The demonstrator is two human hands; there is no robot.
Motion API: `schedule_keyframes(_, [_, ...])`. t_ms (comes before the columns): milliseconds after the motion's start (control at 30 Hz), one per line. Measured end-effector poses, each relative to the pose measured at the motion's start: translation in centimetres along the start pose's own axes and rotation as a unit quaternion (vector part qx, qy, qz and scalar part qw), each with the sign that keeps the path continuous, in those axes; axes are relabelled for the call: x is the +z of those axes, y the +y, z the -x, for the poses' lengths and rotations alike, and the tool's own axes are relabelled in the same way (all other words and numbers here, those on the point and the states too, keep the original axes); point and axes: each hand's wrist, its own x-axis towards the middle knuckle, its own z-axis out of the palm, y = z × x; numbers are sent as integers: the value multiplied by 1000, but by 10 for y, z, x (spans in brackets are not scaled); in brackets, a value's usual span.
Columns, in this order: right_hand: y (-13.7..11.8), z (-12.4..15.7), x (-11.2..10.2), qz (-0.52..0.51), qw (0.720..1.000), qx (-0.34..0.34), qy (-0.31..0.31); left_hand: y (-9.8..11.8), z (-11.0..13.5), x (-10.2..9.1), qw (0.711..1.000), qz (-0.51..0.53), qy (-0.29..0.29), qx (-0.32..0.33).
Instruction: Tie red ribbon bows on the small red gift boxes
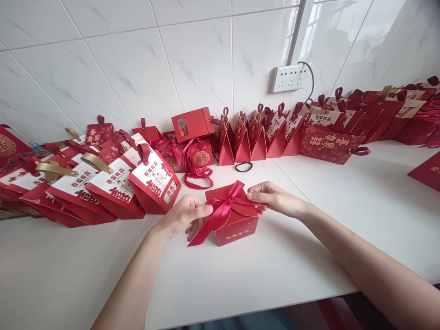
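A small red gift box (237, 229) with gold lettering on its front stands upright on the white counter before me. Its curved top flaps are folded in, and a shiny dark-pink ribbon (220, 215) is knotted in a bow over them. My left hand (188, 214) is at the box's left side, its thumb and fingers closed on the ribbon near the long tail hanging to the front left. On the right, my right hand (275, 198) pinches the other side of the ribbon by the box's top edge. Parts of both hands' fingers are hidden.
Folded red gift boxes with loop handles (154, 183) crowd the left. More triangular boxes (241, 142) line the tiled wall, with ribboned boxes (201, 156) among them. A black hair tie (244, 167) lies behind my box. A power socket (289, 79) is on the wall.
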Motion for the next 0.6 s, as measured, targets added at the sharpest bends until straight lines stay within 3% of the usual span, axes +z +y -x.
schedule_keyframes(167, [4,-1,-3,-20,1000,-6,-8,5,11,-6,982,-47,-159,-88])
schedule_keyframes(267, [4,-1,-3,-47,999,-8,-13,3,17,-11,982,-38,-170,-77])
schedule_keyframes(367, [-1,2,-7,-117,993,-27,11,-2,17,-18,991,79,-105,30])
schedule_keyframes(433, [-7,6,-14,-169,980,-68,81,-5,16,-24,973,188,-29,134])
schedule_keyframes(533, [-15,13,-29,-202,936,-170,234,-6,14,-30,897,309,134,287])
schedule_keyframes(600, [-17,15,-37,-193,907,-223,301,-6,13,-33,845,358,205,341])
